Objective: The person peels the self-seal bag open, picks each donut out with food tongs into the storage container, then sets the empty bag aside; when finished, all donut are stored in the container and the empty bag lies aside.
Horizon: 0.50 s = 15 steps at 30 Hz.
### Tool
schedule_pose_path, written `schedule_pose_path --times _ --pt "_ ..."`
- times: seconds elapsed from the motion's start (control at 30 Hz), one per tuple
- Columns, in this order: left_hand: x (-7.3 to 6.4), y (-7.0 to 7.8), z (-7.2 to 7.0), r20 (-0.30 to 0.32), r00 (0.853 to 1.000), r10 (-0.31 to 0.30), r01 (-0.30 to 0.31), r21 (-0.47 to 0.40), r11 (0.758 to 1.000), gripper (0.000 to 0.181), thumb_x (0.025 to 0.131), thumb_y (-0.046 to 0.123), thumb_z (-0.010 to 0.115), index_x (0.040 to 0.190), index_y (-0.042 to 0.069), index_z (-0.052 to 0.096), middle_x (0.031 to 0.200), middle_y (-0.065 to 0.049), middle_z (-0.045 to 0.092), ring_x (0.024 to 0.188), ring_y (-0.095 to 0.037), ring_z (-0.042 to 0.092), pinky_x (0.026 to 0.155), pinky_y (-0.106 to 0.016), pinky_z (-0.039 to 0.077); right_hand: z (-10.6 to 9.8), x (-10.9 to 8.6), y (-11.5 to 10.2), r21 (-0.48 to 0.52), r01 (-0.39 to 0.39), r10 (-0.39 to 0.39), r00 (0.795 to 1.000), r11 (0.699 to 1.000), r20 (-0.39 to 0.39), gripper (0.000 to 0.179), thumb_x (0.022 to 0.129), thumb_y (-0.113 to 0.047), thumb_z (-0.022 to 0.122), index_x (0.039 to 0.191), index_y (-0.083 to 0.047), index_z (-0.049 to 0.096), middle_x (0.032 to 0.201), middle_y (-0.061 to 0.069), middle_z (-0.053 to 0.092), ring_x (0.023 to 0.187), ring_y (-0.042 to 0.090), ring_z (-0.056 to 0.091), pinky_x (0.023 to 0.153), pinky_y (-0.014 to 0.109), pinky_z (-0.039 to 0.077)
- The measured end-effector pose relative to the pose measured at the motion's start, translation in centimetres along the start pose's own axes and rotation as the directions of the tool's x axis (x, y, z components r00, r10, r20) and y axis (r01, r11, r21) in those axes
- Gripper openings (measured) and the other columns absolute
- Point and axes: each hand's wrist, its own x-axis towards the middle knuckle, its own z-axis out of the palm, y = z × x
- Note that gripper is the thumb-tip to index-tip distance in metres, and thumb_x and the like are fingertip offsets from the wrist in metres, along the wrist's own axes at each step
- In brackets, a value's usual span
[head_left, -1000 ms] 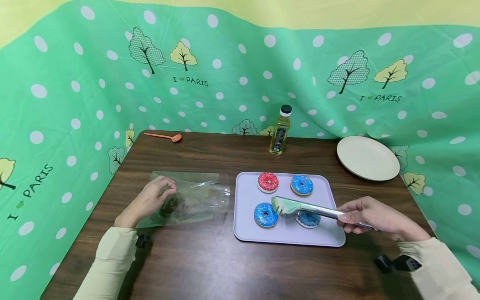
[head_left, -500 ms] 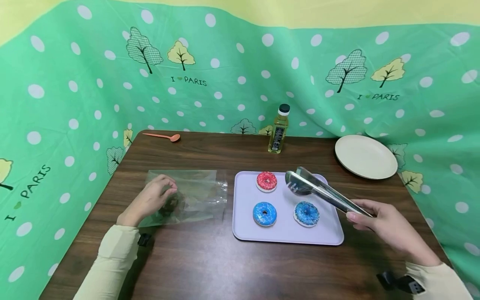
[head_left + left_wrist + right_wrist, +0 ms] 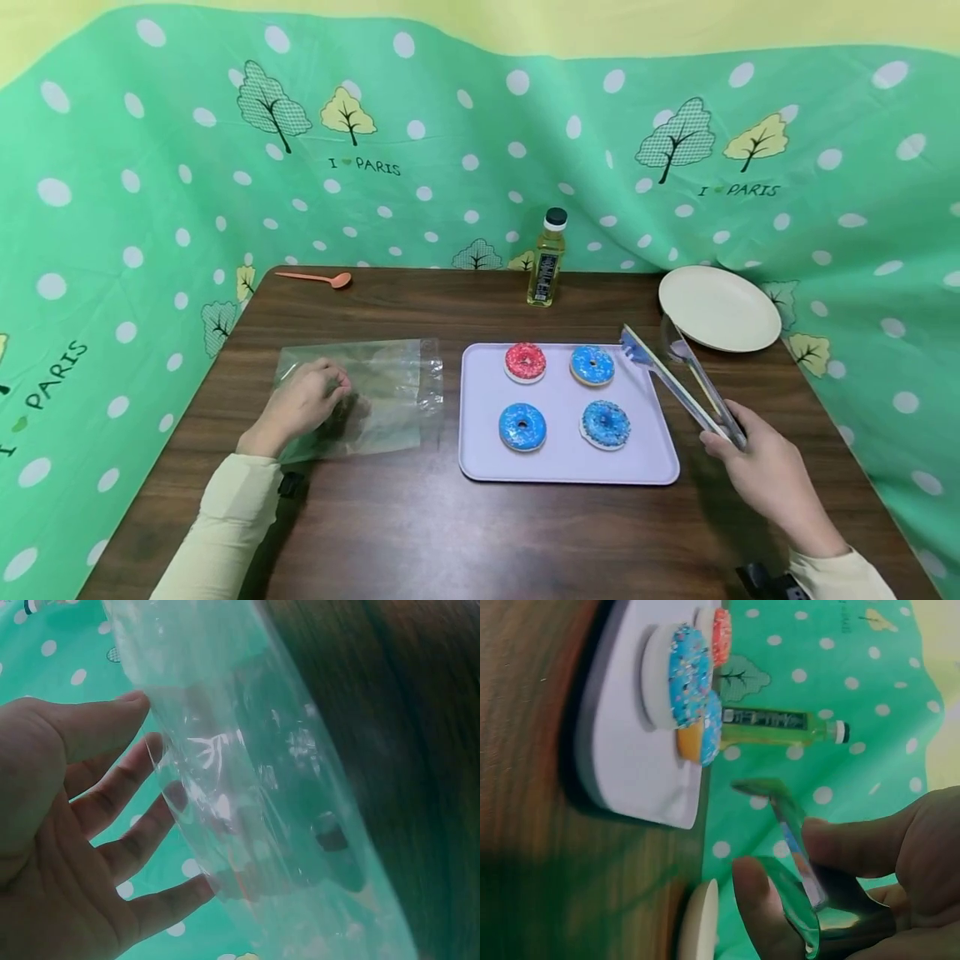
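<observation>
My right hand (image 3: 772, 475) grips metal tongs (image 3: 681, 392) near their joined end, the two arms spread apart with nothing between them. One tip overlaps the right rim of a pale lilac tray (image 3: 566, 469). Thumb and fingers press the tongs from both sides in the right wrist view. On the tray sit a red-iced donut (image 3: 525, 362) and three blue-iced ones, such as the near-right donut (image 3: 605, 425). At the left, my left hand (image 3: 303, 404) is over a clear plastic bag (image 3: 386, 392); its fingers (image 3: 135, 840) are spread, tips at the bag's edge in the left wrist view.
A bottle of yellow liquid (image 3: 546, 262) with a black cap stands at the back of the dark wooden table (image 3: 420, 533). An orange spoon (image 3: 341, 280) lies at the far left corner. A cream plate (image 3: 720, 308) lies at the back right.
My right hand has drawn the tongs from over the blue donuts out to the tray's right edge, and their arms have spread wider. The left hand has barely moved; the view has shifted slightly.
</observation>
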Motion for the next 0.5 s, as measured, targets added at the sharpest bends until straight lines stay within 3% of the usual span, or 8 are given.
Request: schedule_pose_path --times 0.13,0.33,0.5 --pt "0.0 -0.3 0.0 0.0 1.0 0.019 -0.019 0.022 1.0 0.006 0.096 0.01 0.07 0.09 0.007 0.07 0.105 -0.009 0.065 0.099 -0.033 0.061 0.087 -0.049 0.049 0.6 -0.1 0.6 -0.01 0.016 -0.016 0.999 1.0 -0.041 0.047 0.102 -0.022 0.061 0.134 0.01 0.047 0.097 0.021 0.064 0.084 0.037 0.056 0.069 0.049 0.043" --pt "0.0 -0.5 -0.1 0.002 1.0 0.005 -0.005 0.042 0.999 0.008 0.095 0.011 0.07 0.088 0.008 0.068 0.105 -0.01 0.064 0.101 -0.035 0.059 0.089 -0.051 0.047 0.9 -0.1 1.3 -0.011 -0.019 0.019 0.999 1.0 -0.027 0.018 0.103 -0.017 0.058 0.104 0.001 0.056 0.083 0.009 0.064 0.072 0.027 0.05 0.062 0.039 0.038" --pt "-0.1 -0.4 0.2 0.017 1.0 0.005 -0.006 0.065 0.998 0.007 0.095 0.01 0.07 0.088 0.009 0.069 0.104 -0.009 0.064 0.1 -0.037 0.059 0.086 -0.051 0.048 0.9 -0.2 1.9 -0.019 -0.061 0.061 0.998 0.998 0.011 0.018 0.103 -0.017 0.057 0.103 0.001 0.054 0.084 0.012 0.061 0.076 0.031 0.051 0.064 0.041 0.039"
